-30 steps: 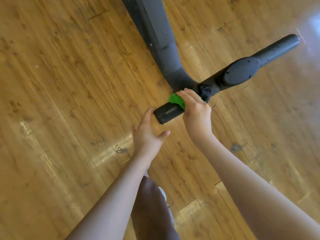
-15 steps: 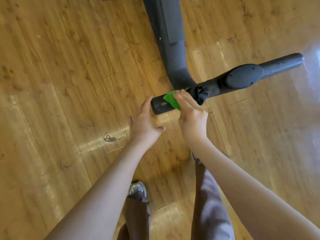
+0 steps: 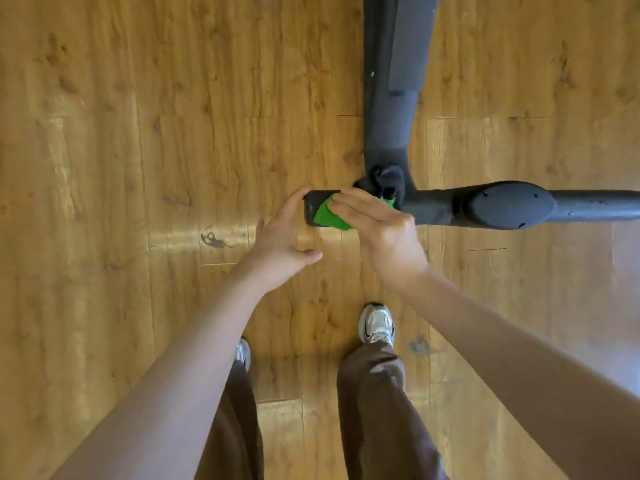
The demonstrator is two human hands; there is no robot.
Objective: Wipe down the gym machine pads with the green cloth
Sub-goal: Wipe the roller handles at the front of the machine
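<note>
A black padded bar (image 3: 433, 211) of the gym machine runs level across the right half of the view, above the wooden floor. Its left end pad (image 3: 310, 206) is partly wrapped in the green cloth (image 3: 327, 216). My right hand (image 3: 381, 226) lies over the cloth, fingers curved over the top of the pad and holding the cloth against it; the thumb is hidden. My left hand (image 3: 284, 233) sits just left of the pad, its straight fingertips touching the bar's end cap and its thumb spread out below.
A thick grey machine post (image 3: 391, 98) runs from the top edge down to the bar's joint. A bulged black housing (image 3: 509, 204) sits on the bar to the right. My two shoes (image 3: 377, 323) stand on the wooden floor (image 3: 138, 168) below the bar.
The view has swung so the bar now lies level. My right hand has slid the cloth left toward the bar's end. My left hand stays at the end cap.
</note>
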